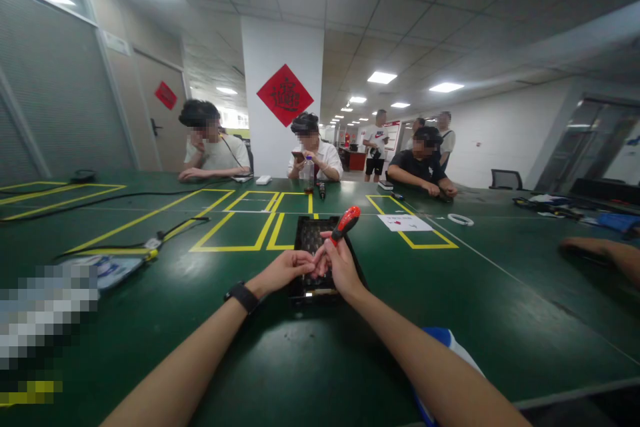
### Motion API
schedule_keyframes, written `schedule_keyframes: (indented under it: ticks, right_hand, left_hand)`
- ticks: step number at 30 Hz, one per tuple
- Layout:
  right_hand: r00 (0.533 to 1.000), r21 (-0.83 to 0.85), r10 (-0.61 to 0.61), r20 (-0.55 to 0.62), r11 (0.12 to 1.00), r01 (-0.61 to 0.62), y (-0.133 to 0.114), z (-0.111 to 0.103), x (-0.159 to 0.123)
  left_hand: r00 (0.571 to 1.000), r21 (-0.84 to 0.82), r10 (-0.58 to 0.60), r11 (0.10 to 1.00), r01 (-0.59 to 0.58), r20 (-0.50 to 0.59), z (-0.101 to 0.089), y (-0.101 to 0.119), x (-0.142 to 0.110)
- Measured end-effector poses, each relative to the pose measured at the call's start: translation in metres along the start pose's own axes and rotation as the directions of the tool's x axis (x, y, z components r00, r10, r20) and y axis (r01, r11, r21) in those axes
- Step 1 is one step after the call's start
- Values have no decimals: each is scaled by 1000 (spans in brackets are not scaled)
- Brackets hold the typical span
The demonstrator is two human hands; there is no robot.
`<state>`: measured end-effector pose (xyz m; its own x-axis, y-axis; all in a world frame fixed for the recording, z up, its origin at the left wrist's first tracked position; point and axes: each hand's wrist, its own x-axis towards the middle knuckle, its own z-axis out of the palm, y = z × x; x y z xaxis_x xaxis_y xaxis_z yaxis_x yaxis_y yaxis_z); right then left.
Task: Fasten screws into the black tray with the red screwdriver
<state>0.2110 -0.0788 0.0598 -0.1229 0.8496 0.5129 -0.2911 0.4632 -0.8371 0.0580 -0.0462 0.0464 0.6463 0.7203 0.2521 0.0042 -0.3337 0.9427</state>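
A screwdriver (pixel 346 223) with a red and black handle is in my right hand (pixel 345 268), its handle pointing up and away from me. Its shaft and tip are hidden by the fingers. My left hand (pixel 287 271), with a dark band on the wrist, meets the right hand's fingertips. Its thumb and fingers are pinched together, and whatever they hold is too small to make out. Both hands are over a black tray (pixel 306 230) on the green table. Small dark shapes inside the tray are partly covered by the hands.
Yellow tape outlines (pixel 225 248) mark the green table (pixel 210 360). A paper sheet (pixel 406 223), a white ring-shaped coil (pixel 461 219) and a bottle (pixel 309 175) lie or stand farther back. Black cables (pixel 125 195) run at left. Several people sit across; another person's arm (pixel 597 250) rests at right.
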Motion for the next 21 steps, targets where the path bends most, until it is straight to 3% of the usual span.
schedule_keyframes:
  ticks: [7,15,21]
  right_hand:
    - [1000,-13,-16,-17,1000,15,2,0,0]
    - [998,28,43,42,999,-45,-4,-1,-1]
    - [999,-21,4,32,1000,-3,-1,0,-1]
  left_hand:
    - [997,61,-36,997,40,-72,2,-2,-1]
    - [992,-19,-63,998,65,108,-3,5,-4]
    - [1000,24,1,1000,-1,-8,2,2,-3]
